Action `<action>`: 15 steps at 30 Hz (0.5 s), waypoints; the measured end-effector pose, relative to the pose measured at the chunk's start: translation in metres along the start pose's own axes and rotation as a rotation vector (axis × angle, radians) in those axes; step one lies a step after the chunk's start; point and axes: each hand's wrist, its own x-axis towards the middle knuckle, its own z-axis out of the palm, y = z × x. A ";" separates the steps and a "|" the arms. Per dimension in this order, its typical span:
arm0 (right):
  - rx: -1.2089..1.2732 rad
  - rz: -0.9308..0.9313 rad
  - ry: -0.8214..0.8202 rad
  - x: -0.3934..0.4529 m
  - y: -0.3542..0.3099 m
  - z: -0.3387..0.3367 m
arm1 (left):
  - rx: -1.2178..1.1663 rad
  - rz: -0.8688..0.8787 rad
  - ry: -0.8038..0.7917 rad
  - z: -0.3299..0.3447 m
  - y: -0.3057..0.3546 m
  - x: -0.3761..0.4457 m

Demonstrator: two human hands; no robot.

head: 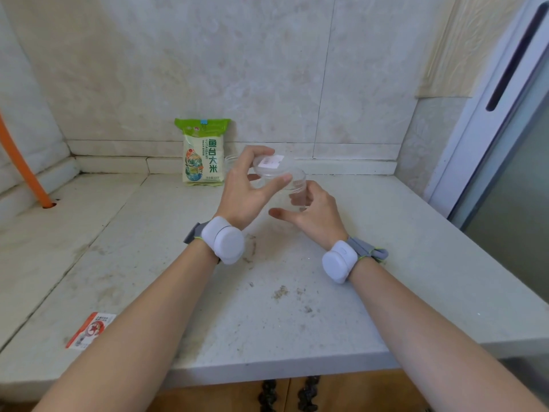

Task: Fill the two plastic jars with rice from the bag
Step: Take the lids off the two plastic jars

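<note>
Landmark: the rice bag point(203, 153), a soft green-and-cream plastic pouch with printed characters, which stood upright against the pale tiled wall at the back of the counter point(386, 248).

Far left of the bag, an orange pipe point(20, 162) ran down into a hole in the counter. Well in front of the bag and to its left, near the counter's front edge, a small flat red-and-white packet point(90, 330) lay on the surface. The counter itself was pale, matt stone, scuffed and speckled with dark stains.

Just right of the bag and in front of it, the left hand point(249, 188) pinched a round, clear plastic lid point(270, 166) between thumb and fingers; the lid bore a white rectangular label and was held tilted, apart from the jar mouth. Behind this hand, beside the bag, the rim of a second jar point(231, 159) showed, mostly hidden.

Further right, the right hand point(309, 209) gripped the clear jar point(298, 188), a smooth transparent cylinder, its fingers curled round the wall. The jar looked empty. Both wrists carried white rounded bands on grey straps.
</note>
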 end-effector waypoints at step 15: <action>-0.067 0.138 0.126 0.025 0.032 -0.042 | 0.118 -0.192 -0.090 0.030 -0.016 0.002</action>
